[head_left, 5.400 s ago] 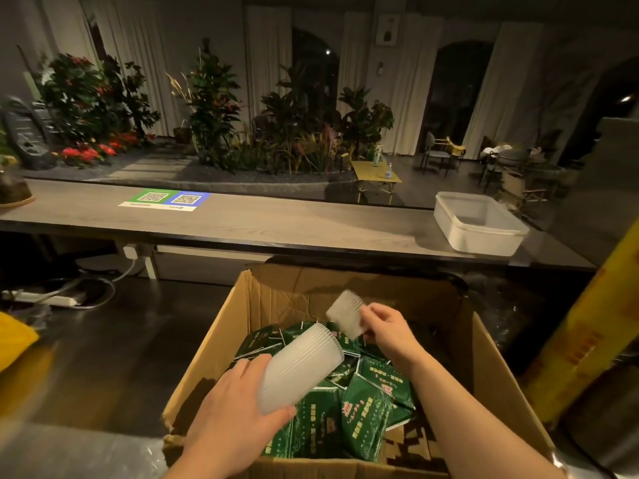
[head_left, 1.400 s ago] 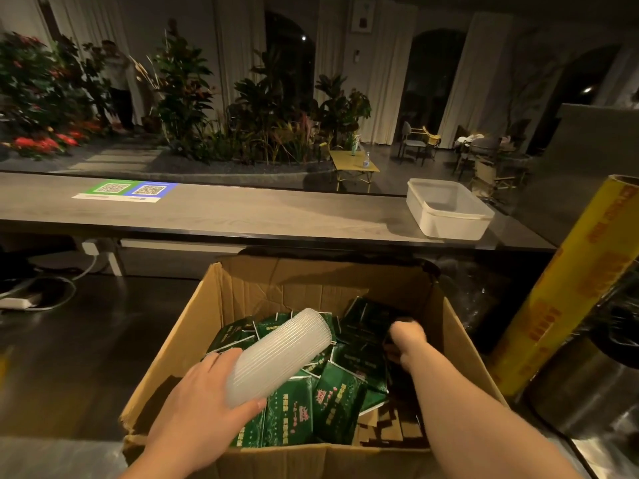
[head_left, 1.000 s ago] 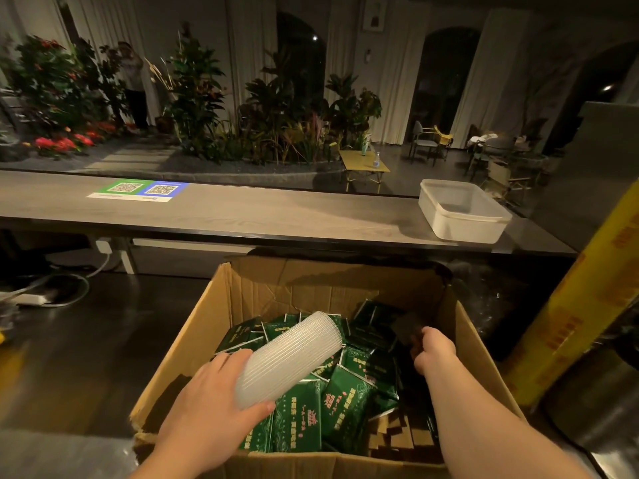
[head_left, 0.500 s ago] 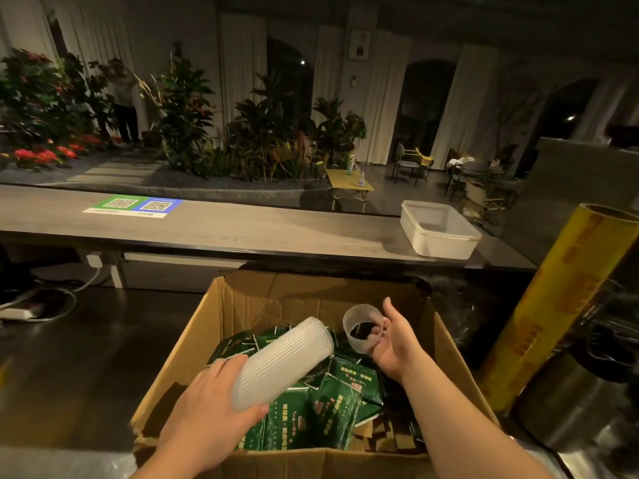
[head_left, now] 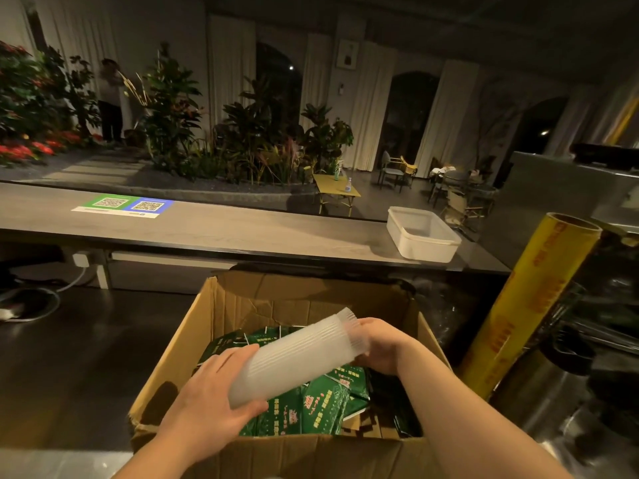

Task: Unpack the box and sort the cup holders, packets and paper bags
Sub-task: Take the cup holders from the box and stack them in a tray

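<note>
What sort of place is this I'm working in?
Probably a cafe or restaurant, staff side: a QR code sign on the long counter, chairs beyond the indoor plants, and a stack of cup holders held over the box.

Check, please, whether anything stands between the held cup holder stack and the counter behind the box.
Only the box's back wall lies between them. The left hand and right hand hold the stack over the green packets, so lifting over it should reach the counter.
</note>
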### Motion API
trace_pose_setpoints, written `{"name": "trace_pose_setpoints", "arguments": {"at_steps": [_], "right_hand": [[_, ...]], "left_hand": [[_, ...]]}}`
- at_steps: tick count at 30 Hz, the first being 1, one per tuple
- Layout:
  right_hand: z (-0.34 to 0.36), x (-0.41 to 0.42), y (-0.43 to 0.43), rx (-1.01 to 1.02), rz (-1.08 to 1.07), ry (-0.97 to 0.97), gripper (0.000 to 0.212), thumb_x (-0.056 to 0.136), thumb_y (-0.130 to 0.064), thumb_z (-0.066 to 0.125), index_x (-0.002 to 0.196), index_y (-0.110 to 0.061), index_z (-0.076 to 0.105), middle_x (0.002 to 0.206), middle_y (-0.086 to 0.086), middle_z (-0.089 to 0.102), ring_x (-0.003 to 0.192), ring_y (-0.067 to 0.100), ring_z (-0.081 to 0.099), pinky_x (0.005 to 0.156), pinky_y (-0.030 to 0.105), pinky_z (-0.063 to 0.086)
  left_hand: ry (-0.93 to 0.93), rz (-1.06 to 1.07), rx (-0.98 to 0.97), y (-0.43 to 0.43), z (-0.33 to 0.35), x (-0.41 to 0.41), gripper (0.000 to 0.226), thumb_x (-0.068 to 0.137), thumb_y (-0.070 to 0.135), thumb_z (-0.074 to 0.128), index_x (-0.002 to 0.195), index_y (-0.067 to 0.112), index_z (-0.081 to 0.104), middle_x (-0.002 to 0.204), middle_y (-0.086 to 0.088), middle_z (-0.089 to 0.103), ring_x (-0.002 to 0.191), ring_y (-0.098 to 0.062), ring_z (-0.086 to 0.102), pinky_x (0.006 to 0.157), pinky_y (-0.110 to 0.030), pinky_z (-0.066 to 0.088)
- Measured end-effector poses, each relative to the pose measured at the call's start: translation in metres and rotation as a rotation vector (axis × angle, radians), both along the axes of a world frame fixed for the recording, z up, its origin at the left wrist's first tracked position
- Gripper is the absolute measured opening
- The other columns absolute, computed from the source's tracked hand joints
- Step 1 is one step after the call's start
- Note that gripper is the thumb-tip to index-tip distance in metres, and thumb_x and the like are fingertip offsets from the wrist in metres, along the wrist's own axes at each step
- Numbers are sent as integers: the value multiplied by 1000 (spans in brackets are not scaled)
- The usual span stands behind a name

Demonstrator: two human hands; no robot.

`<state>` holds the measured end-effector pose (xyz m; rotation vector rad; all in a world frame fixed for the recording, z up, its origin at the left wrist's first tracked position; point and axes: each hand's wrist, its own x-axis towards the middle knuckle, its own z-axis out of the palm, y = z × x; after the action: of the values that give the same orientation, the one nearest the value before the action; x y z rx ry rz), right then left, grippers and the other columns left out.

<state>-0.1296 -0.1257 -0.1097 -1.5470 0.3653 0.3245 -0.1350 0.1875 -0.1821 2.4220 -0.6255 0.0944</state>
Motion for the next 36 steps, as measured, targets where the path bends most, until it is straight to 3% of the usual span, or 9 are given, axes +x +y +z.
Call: {"name": "trace_pose_setpoints", "arguments": {"at_steps": [4,7,10,12,15,21,25,29,36], "right_hand": [[1,-2,22,-222,125,-41,19,95,-9,61,106,-4,75,95,5,69,86,19,61,73,31,47],[7,-2,32,-78,-50,-145,22,101,-13,55,114,-13,73,113,7,72,102,23,68,81,38,58],[23,-12,38,19,-91,-262,33,104,-44,49,128,-30,67,132,3,64,120,26,59,101,45,50],[27,-20,49,-225,67,-309,43,93,-60,53,127,-34,60,130,-2,57,116,22,55,96,39,47],[31,-29,64,-437,104,-355,48,81,-59,58,118,-29,51,120,3,53,106,24,56,87,40,55],[83,-66,63,-601,156,-419,43,90,-39,76,122,-26,50,118,-2,53,106,19,58,84,35,61],[124,-114,76,-758,170,-450,44,87,-35,79,121,-29,51,115,-8,52,101,13,56,73,24,55],[153,-160,88,-926,177,-487,44,84,-37,78,119,-31,53,117,-9,53,101,14,57,86,39,60],[153,-221,103,-1260,313,-448,46,92,-51,65,127,-31,42,125,-5,47,103,18,55,82,31,58]], "left_hand": [[-14,-22,-20,-1,0,2,86,78,66,75,143,56,21,133,37,31,119,5,42,109,-33,47],[-20,-7,-41,1,-1,3,85,80,64,75,141,56,18,134,37,29,120,2,44,109,-33,46],[-30,-8,-44,1,-4,4,86,79,65,75,144,56,19,137,35,31,121,0,45,109,-34,49],[-28,-9,-59,0,-7,5,87,78,63,77,146,54,22,139,33,32,121,-1,44,108,-34,49],[-45,-4,-67,-1,-4,2,89,78,57,80,148,50,26,139,30,33,122,-2,44,109,-36,49],[-97,-26,-128,-9,30,-22,94,72,36,90,145,45,32,131,31,37,119,-4,46,104,-36,53],[-78,-61,-188,-11,50,-62,94,70,41,93,144,44,36,131,33,39,120,-1,46,101,-20,42],[28,-173,-331,-23,62,-106,90,71,26,93,130,60,34,129,39,36,120,19,37,88,0,35],[198,-328,-442,-35,59,-169,83,74,38,91,134,56,37,127,33,47,119,5,51,89,-26,59]]}}
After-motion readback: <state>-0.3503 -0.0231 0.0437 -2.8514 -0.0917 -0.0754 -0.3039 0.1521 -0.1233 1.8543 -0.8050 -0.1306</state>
